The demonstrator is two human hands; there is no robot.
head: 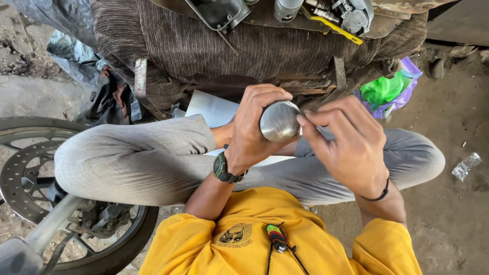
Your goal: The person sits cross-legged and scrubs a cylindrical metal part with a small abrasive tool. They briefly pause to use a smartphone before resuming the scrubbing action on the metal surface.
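The piston [279, 121], a short metal cylinder with a dull, finely scratched crown facing the camera, sits at frame centre above the person's crossed legs [153, 158]. The left hand [252, 127] wraps it from nine o'clock, fingers curled tight round its side. The right hand [351, 142] lies at three o'clock, fingertips pinched narrow against the rim; whether they hold anything small cannot be told. A ribbed brown cloth [265, 48] with engine parts [346, 15] lies at twelve o'clock, a spoked wheel [61, 203] at eight.
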